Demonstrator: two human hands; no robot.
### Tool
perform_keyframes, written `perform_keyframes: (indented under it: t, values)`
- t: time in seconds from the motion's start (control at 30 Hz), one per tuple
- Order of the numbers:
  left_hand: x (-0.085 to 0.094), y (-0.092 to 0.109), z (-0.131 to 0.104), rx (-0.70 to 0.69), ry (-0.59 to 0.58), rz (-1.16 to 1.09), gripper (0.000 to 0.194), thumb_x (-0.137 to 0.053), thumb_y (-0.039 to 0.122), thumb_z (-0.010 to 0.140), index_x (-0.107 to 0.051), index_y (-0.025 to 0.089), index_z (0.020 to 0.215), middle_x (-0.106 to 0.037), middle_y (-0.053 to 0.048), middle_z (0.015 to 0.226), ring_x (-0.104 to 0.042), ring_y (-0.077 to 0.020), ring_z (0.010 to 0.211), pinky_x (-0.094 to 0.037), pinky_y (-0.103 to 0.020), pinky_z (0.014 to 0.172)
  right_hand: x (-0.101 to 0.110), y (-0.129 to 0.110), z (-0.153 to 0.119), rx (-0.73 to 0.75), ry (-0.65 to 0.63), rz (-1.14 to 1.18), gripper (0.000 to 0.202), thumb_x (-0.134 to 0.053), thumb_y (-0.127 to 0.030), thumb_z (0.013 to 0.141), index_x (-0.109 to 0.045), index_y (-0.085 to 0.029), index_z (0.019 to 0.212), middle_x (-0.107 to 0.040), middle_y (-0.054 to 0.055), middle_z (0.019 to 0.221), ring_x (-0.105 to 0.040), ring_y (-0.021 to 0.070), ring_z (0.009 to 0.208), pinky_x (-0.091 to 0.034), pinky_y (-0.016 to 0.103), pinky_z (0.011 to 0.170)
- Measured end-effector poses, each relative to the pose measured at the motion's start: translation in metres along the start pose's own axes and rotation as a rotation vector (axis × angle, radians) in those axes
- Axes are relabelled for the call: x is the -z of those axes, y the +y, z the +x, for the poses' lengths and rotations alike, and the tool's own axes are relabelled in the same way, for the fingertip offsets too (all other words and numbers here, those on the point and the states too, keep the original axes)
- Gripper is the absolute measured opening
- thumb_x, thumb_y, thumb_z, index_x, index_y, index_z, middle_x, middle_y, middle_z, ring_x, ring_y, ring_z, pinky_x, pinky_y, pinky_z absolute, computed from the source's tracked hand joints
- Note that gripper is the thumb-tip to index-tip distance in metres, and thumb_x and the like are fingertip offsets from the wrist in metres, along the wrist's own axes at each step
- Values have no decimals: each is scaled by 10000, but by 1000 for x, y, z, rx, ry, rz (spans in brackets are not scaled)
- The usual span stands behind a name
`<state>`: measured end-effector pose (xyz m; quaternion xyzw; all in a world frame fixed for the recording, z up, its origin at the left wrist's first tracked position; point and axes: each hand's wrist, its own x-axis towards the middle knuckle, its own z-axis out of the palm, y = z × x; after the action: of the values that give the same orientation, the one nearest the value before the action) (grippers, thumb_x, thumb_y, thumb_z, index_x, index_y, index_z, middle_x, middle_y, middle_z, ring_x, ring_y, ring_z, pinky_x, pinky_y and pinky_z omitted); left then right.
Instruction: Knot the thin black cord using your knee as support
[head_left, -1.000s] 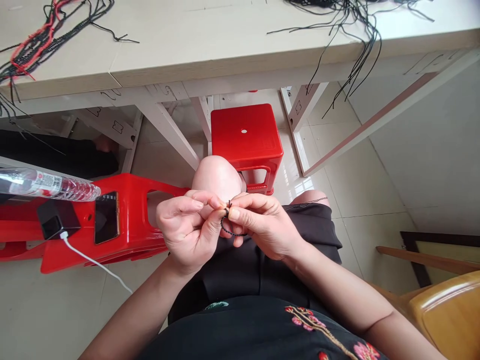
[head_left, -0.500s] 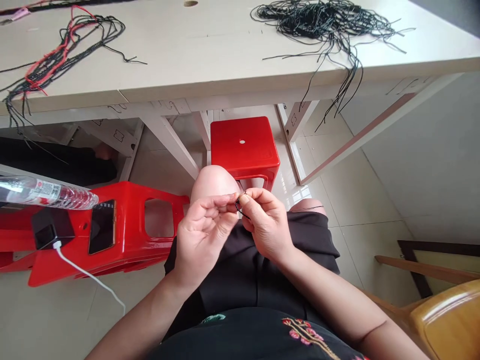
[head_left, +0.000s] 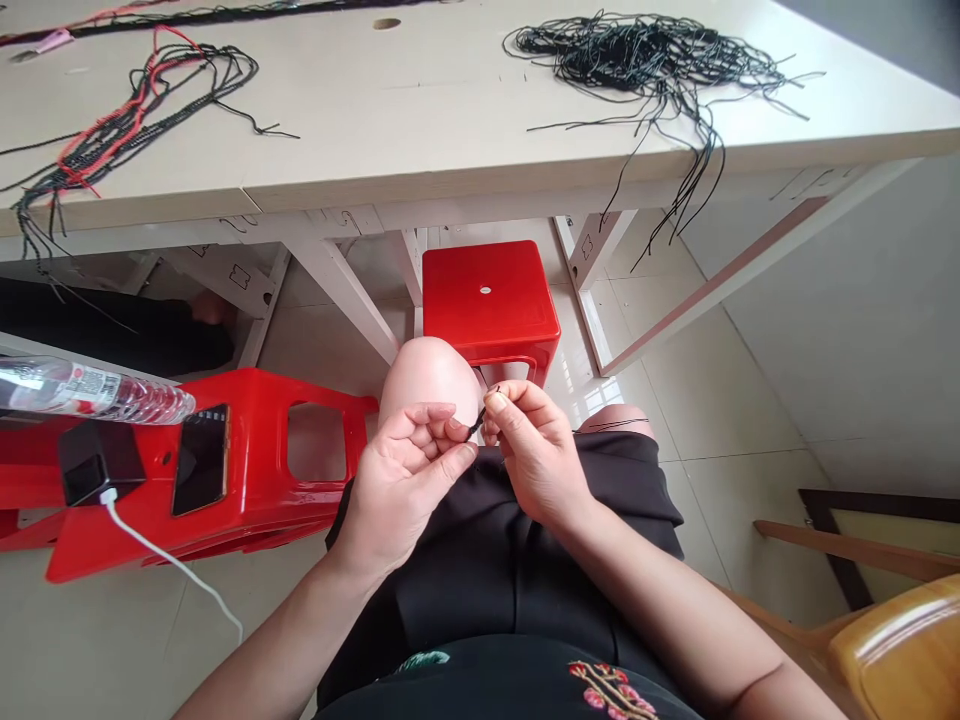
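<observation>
A short piece of black cord [head_left: 476,424] spans the small gap between my two hands, above my lap. My left hand [head_left: 411,480] pinches its lower end between thumb and fingers, palm turned up. The upper end is in the pinch of my right hand [head_left: 538,445], thumb pressed on the index finger, with a tip poking out above. Knots or fine details on the cord are too small to make out. More thin black cord lies across my right knee, behind the right hand.
On the table [head_left: 390,120] lie a tangled heap of black cords [head_left: 637,55] and a black-and-red cord bundle [head_left: 112,130], ends hanging over the edge. One red stool [head_left: 487,300] stands ahead; another [head_left: 262,440] at left holds a phone [head_left: 201,460], charger [head_left: 97,465] and plastic bottle [head_left: 90,388].
My hands have moved slightly apart, and the cord that was looped between the fingertips is now drawn out straighter. The camera view has shifted a little.
</observation>
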<state>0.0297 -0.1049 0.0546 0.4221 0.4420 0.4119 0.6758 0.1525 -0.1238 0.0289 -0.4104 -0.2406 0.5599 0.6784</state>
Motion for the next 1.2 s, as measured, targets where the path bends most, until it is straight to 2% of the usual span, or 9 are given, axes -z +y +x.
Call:
perform_keyframes:
  t: [0.3,0.47,0.53,0.6,0.67,0.73,0.87,1.03,1.2]
  values:
    - [0,6,1,187,-72,-39,150,-688,162,703,-613,140,830,-645,-27,753,-619,-101,700,-527,-217,683,1,3,-3,-68,-44,44,177,-642,-330,774,-544,-187,735,-482,-52,612,-425,66,548,-392,217,570]
    - [-1,7,0,130,-27,-76,128,-672,170,719,-571,163,797,-631,-8,724,-605,-91,604,-541,-244,631,4,2,-3,-87,-56,-15,178,-624,-339,792,-539,-191,741,-473,-53,603,-430,65,541,-407,210,553]
    - [0,7,-1,34,36,7,180,-695,165,694,-560,172,812,-629,5,724,-603,-89,570,-538,-234,578,9,-2,-3,21,-56,-149,146,-597,-342,811,-558,-201,805,-533,-25,694,-480,83,596,-434,227,572]
    - [2,8,-1,-71,84,112,227,-710,172,682,-552,179,844,-628,16,714,-615,-98,571,-526,-214,529,15,-9,-2,284,-93,-388,184,-603,-336,805,-580,-221,947,-596,35,923,-557,140,802,-479,286,684]
    - [3,9,-2,-143,83,206,270,-720,175,674,-541,186,876,-634,25,687,-624,-103,575,-508,-192,499,20,-18,-1,580,-215,-679,315,-639,-342,781,-576,-247,1075,-569,71,1145,-510,217,1074,-451,385,865]
    - [3,12,-2,-178,49,268,307,-729,170,664,-525,196,891,-646,32,659,-633,-108,577,-508,-191,510,22,-26,1,742,-403,-915,342,-640,-345,791,-579,-270,1119,-563,61,1210,-431,246,1197,-374,446,971]
    - [-1,19,-4,-199,-37,331,336,-724,171,661,-490,223,896,-646,44,624,-650,-132,570,-529,-227,525,23,-32,3,805,-575,-1042,247,-527,-285,890,-589,-283,1128,-648,33,1063,-537,179,1022,-391,392,912]
    - [1,23,-8,-177,-130,407,299,-674,202,724,-482,232,952,-631,40,621,-651,-143,586,-535,-258,553,25,-34,0,829,-519,-1099,181,-522,-299,895,-641,-224,1008,-661,35,870,-536,141,774,-401,323,728]
    - [1,18,-9,-232,-120,412,323,-676,140,712,-471,247,938,-609,57,603,-633,-123,576,-517,-247,578,27,-35,-2,877,-469,-1227,190,-496,-248,903,-632,-156,809,-641,41,746,-471,139,683,-343,318,659]
